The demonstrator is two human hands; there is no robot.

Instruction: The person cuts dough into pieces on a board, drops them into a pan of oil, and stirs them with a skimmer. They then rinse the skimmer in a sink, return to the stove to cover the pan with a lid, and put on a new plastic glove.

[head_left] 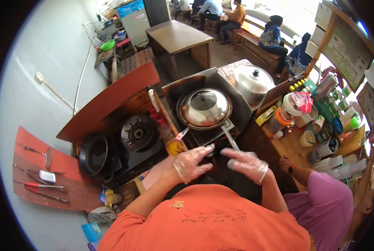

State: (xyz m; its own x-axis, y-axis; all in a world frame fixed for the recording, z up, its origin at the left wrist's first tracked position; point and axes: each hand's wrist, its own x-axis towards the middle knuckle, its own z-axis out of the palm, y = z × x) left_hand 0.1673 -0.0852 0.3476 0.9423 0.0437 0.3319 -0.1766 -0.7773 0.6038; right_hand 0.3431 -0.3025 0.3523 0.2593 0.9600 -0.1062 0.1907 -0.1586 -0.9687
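Both my hands wear clear plastic gloves and hover in front of the stove, fingers spread, holding nothing. My left hand point(193, 163) is just below the orange-tipped handle end beside a yellow container point(175, 146). Close to the pan's grey handle point(229, 137) is my right hand point(247, 164); its fingertips are slightly blurred, and whether they touch the handle I cannot tell. Beyond both hands, a lidded wok point(204, 108) sits on a burner inside a metal windshield. Its domed lid has a dark knob and shows some reflections; the contents are not clear.
To the left are an uncovered burner point(138, 133) and a black pan point(93, 154). A large lidded pot point(254, 81) stands behind right. Jars and bottles crowd the right counter point(293, 144), where a co-worker in purple point(327, 205) rests a hand. Seated people are farther back.
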